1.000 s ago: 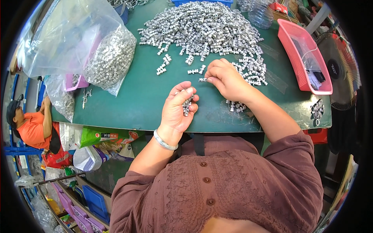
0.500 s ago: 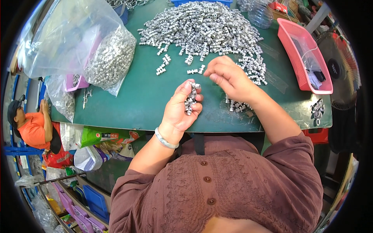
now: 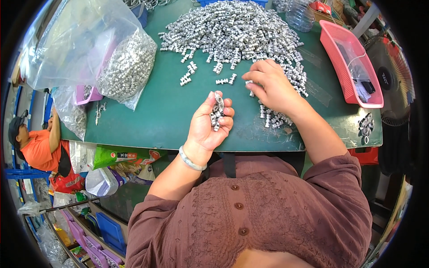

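Observation:
Several small silver metal parts (image 3: 217, 112) lie in my left hand (image 3: 206, 123), its fingers curled around them and the thumb pressed along one side. To the right and a little farther off, my right hand (image 3: 273, 89) is closed in a pinch, palm down, with a small ribbed metal part (image 3: 249, 83) showing at its fingertips. Beyond both hands rises a large heap of the same metal parts (image 3: 232, 33). A short row of joined-looking parts (image 3: 226, 79) lies between the hands and the heap. Beside my right wrist sits a smaller group of parts (image 3: 273, 119).
On the green table (image 3: 147, 127), a clear plastic bag of metal parts (image 3: 127, 67) stands at the left. A pink basket (image 3: 328, 58) is at the right, with a fan (image 3: 385, 78) beyond it. Rings (image 3: 365, 127) lie near the right edge. A person in orange (image 3: 40, 149) is far left.
My right hand has moved slightly right, and a metal part now shows at its fingertips. The parts in my left hand have shifted a little; that hand stays nearly in place.

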The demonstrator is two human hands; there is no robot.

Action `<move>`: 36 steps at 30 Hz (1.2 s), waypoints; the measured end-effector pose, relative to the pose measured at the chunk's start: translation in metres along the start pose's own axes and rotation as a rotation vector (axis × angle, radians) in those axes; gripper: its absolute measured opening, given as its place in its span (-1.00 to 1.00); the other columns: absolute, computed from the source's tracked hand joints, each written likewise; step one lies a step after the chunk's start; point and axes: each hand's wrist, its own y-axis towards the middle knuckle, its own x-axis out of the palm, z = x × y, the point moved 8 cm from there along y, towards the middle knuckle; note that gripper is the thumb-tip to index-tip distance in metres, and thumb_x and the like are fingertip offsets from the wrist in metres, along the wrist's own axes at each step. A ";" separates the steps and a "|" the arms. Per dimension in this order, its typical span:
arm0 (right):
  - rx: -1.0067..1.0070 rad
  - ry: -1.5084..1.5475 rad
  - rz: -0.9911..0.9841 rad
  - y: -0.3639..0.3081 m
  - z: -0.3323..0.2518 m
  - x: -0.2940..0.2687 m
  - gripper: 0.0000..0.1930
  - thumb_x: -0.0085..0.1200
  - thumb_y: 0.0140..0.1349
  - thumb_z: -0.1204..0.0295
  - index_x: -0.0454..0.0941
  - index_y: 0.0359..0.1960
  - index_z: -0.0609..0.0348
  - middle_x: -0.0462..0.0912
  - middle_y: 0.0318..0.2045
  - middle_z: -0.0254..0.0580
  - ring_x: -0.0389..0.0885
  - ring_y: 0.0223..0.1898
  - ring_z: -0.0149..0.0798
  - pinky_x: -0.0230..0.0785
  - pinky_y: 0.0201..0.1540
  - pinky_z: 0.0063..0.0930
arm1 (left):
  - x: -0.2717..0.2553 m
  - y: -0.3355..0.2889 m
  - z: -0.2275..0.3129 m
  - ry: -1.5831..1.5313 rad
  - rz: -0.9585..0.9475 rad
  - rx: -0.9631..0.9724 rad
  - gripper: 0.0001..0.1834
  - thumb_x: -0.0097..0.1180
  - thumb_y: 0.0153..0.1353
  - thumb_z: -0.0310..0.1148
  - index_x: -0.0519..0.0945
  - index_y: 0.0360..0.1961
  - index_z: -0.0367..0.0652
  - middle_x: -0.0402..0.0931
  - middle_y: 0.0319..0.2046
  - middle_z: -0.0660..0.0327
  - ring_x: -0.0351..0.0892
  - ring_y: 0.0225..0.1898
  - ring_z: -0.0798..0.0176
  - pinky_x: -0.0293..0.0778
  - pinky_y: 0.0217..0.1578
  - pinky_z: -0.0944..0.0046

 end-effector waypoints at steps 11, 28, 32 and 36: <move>-0.169 0.520 0.003 0.001 -0.039 -0.004 -0.86 0.10 -0.05 0.60 0.50 -0.38 0.22 0.49 -0.42 -0.16 0.50 -0.41 -0.16 0.37 -0.38 -0.43 | -0.003 0.003 -0.009 0.233 0.099 0.022 -0.81 -0.10 0.24 -0.27 0.37 -0.21 -0.14 0.38 -0.43 0.25 0.36 -0.49 0.39 0.29 -0.66 0.53; 0.712 0.689 0.315 0.136 0.176 -0.071 -0.74 0.10 0.03 0.37 0.54 -0.27 0.27 0.55 -0.49 -0.23 0.46 -0.49 -0.41 0.34 -0.43 -0.55 | 0.008 -0.045 0.054 0.319 0.225 0.232 -0.84 0.04 0.14 -0.37 0.42 -0.24 -0.10 0.39 -0.42 0.18 0.34 -0.49 0.33 0.27 -0.66 0.52; 0.580 0.507 0.006 0.102 0.151 -0.039 -0.77 0.09 0.01 0.39 0.55 -0.33 0.28 0.55 -0.53 -0.25 0.44 -0.51 -0.45 0.32 -0.42 -0.54 | 0.019 -0.079 0.094 0.422 0.241 0.384 -0.82 0.04 0.11 -0.42 0.41 -0.23 -0.06 0.38 -0.43 0.21 0.33 -0.50 0.35 0.25 -0.67 0.54; 0.376 0.374 -0.038 0.051 0.115 -0.042 -0.78 0.05 0.04 0.42 0.53 -0.31 0.30 0.54 -0.54 -0.29 0.42 -0.50 -0.50 0.30 -0.40 -0.57 | 0.069 -0.116 0.143 0.629 0.181 0.575 -0.80 0.00 0.10 -0.46 0.39 -0.21 -0.06 0.39 -0.43 0.23 0.36 -0.49 0.36 0.27 -0.67 0.55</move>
